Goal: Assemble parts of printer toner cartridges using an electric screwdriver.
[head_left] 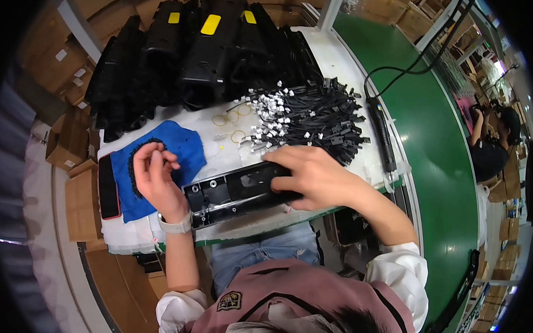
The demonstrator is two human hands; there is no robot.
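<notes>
So the person has a long, narrow black plastic housing (pixel 218 195) lying at the near edge of the white worktop (pixel 206 126), open side up, with ribs and round screw bosses showing inside and a shiny rim along the near side. The right hand (pixel 314 175) grips its right end, fingers bent over the far wall and into the hollow. The left hand (pixel 158 183) is up over the blue cloth (pixel 189 145), near the housing's left end, fingers loosely curled — can't tell if there's anything tiny pinched in there. The cloth looks soft and rumpled, with a heap of tiny black bits (pixel 132 169) partly behind that hand, and a flat dark phone (pixel 108 187) with a red edge beside it. Beyond the right hand there's a tangled heap of thin black cables (pixel 324 118) with blocky white connectors, thin yellowish loops (pixel 238 136) just beside it, and a slim, ridged black driver (pixel 383 138) on a rubbery cord. Bulky moulded black parts (pixel 207 61) fill the back — smooth shells, yellow stickers.
</notes>
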